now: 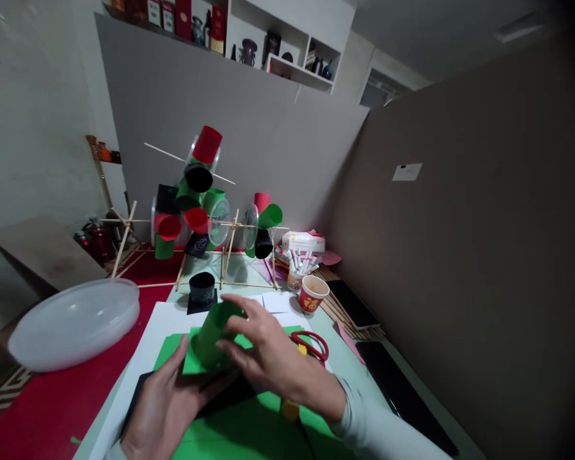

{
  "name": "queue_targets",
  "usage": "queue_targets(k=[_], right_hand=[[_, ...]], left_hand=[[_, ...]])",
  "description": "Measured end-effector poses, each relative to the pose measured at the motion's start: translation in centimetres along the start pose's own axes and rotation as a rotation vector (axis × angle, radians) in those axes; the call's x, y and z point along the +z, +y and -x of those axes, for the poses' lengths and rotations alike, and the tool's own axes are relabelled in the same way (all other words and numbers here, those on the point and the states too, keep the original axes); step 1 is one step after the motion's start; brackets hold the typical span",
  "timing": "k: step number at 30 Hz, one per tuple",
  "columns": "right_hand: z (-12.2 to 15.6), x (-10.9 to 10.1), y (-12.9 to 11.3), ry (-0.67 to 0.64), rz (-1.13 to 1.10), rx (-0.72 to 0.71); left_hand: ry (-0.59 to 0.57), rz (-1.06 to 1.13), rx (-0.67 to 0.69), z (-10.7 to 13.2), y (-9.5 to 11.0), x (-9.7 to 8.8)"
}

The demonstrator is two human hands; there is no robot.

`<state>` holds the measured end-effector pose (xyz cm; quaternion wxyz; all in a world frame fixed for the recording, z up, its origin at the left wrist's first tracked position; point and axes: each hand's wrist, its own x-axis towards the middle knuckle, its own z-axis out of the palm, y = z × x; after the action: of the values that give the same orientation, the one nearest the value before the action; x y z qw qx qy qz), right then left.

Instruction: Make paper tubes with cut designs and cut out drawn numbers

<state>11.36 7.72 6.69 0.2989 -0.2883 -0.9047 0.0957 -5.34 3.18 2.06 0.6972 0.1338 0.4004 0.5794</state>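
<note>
Leaning right at lower middle, the green tube (209,342) is held: left hand (165,409) under, right hand (271,348) pinching its side.

Holds a green tube (211,342) over green sheets (249,434), with left hand (165,399) below and right hand (263,345) at its rim.

Paper tube (213,340) is between the hands (273,348), above the stack of sheets (249,429) on the counter (336,361). Behind it and a bit left there's a second tube (202,286) on its own base, then the stick frame (230,246) further back. Big plastic basin (76,326) is way off to its left. Scissors (326,348) are just right of it, paper bowl (313,299) and pen cup (296,281) sit back-right of it, phone-like slab (353,303) farther right of it on some sticks (345,317).
</note>
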Motion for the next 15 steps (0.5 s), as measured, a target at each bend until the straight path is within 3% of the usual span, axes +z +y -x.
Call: queue_targets(k=[3, 8, 15], right_hand=[[-2.2, 0.4, 3.5, 0.076, 0.048, 0.057], [-5.3, 1.4, 9.1, 0.087, 0.154, 0.111], [-6.0, 3.1, 12.6, 0.026, 0.274, 0.134]], left_hand=[[-0.018, -0.016, 0.006, -0.4, -0.1, -0.2], [0.008, -0.084, 0.007, -0.5, -0.2, -0.8], [0.053, -0.156, 0.028, -0.5, -0.1, -1.2]])
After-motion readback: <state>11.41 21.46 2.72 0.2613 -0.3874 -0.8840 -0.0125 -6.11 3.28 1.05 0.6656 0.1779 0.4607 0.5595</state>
